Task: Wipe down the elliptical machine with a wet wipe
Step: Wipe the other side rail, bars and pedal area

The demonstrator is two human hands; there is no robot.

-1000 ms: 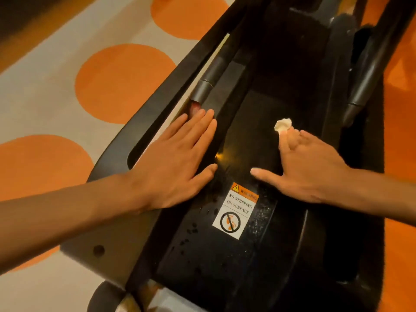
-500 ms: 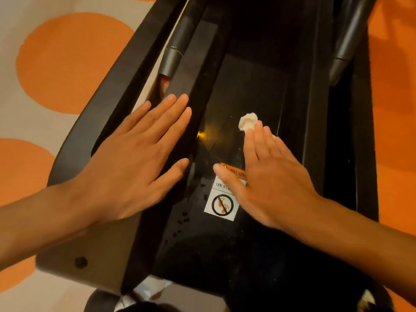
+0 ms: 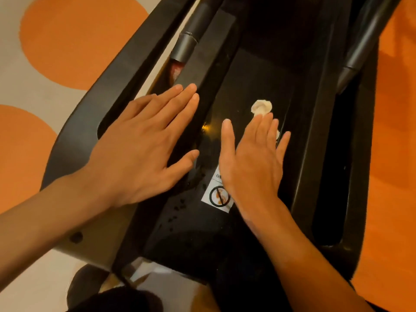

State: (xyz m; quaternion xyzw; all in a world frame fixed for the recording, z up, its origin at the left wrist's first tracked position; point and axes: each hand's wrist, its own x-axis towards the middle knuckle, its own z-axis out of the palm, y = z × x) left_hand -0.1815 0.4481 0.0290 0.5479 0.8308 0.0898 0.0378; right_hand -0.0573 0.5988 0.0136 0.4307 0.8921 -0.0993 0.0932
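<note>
The black base of the elliptical machine point(image 3: 254, 70) fills the middle of the view. My right hand point(image 3: 249, 158) lies flat on its glossy centre cover, fingers straight, pressing a crumpled white wet wipe point(image 3: 261, 106) that pokes out past the fingertips. Its palm covers the upper part of a white warning sticker point(image 3: 217, 197). My left hand point(image 3: 144, 149) rests flat with straight fingers on the left side rail point(image 3: 126, 70) of the machine.
Grey tubular arms run along the left point(image 3: 186, 45) and right point(image 3: 358, 52) of the base. The floor point(image 3: 74, 39) around is pale with large orange circles, orange on the right. A dark shoe point(image 3: 87, 284) shows at the bottom edge.
My right hand has slid left and toward me across the centre cover with the wipe under its fingers, coming over the warning sticker. My left hand stays flat on the rail.
</note>
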